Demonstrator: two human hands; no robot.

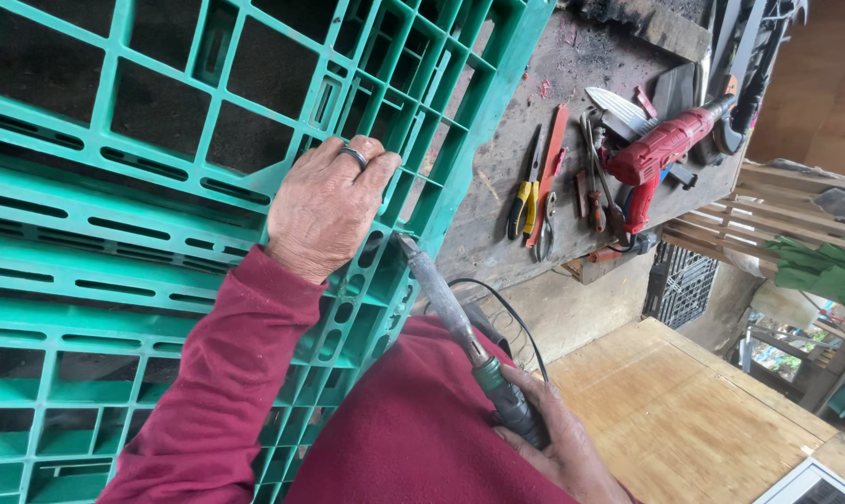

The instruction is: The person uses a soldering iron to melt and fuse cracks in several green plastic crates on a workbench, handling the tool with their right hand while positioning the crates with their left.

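Crate repair, biggest item down to smallest:

1. Green plastic crate (114,233) fills the left and middle of the view, propped against the edge of the workbench (525,215), lattice face toward the person. It looks braced only by hand and lap, so the person should keep its weight against the bench; any rocking would likely smear the joint.
2. Left hand (324,210) lies flat on the lattice near the crate's right edge, fingers (371,159) curled over a rib and closed on it, ring visible. Good clamp point, but it sits close to the hot tip (judgement: a slip puts the knuckles at risk), so gripping a rib further from the tip would be safer.
3. Right hand (558,448) is wrapped shut around the dark handle of a soldering iron (455,322), low at the lap. Holding that far back gives reach but less tip control; bracing the forearm on the thigh should help.
4. Iron's tip touches the crate's rim just below the left hand. Whether the plastic there is cracked cannot be told. Slow, short strokes likely fuse better than dwelling.
5. Black cord (506,308) loops beside the shaft; it should stay behind the wrist, clear of the tip.
6. Red power drill (660,149) and pliers (525,201) lie on the bench, well apart.
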